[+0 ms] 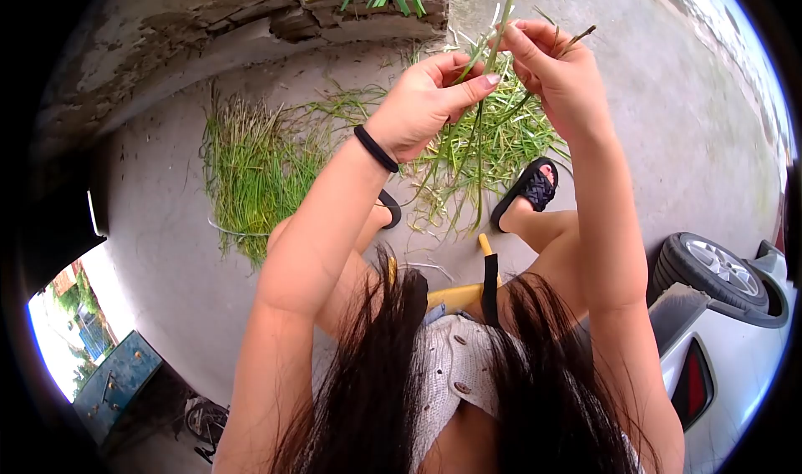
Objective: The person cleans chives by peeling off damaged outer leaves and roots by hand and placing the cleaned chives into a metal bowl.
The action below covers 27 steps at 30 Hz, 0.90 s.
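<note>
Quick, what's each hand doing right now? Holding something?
Left hand: closed, pinching thin green stalks.
Right hand: closed, also pinching green stalks; a brownish stem pokes out by its fingers.

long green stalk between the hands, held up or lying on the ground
Held up: the left hand and right hand hold the green stalk between them, above the scattered greens.

Long thin green stalks (494, 52) pinched between your left hand (434, 98) and right hand (555, 65), ends trailing below; brown-tipped stem (577, 40) pokes out of your right.
</note>
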Tool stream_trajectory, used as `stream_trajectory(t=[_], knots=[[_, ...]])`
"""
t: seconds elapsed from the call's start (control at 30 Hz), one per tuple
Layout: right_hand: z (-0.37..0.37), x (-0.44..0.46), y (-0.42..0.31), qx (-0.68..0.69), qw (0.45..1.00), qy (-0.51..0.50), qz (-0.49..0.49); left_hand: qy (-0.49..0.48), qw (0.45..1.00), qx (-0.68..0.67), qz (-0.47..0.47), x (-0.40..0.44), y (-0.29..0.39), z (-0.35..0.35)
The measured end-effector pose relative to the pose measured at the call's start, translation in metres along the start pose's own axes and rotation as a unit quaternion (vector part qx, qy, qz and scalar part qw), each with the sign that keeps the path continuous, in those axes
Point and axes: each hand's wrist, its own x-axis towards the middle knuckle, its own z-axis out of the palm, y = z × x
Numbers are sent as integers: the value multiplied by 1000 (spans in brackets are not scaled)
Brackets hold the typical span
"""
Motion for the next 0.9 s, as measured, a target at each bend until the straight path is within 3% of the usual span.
stream_trajectory(t=[0.4, 0.53, 0.67, 0.83, 0.9], knots=[[-5, -4, -2, -223, 973, -21, -55, 37, 999, 5, 17, -1, 4, -2], [-20, 0, -8, -189, 980, 23, -60, 27, 999, -35, 12, 0, 4, -7], [-43, 6, -15, -44, 985, 120, -112, 44, 997, -56, -2, -3, 6, -11], [-73, 10, -18, 96, 922, 324, -187, 69, 996, -60, 5, 0, 6, -9], [-77, 8, -22, 132, 901, 363, -198, 80, 995, -59, -1, 0, 5, -8]])
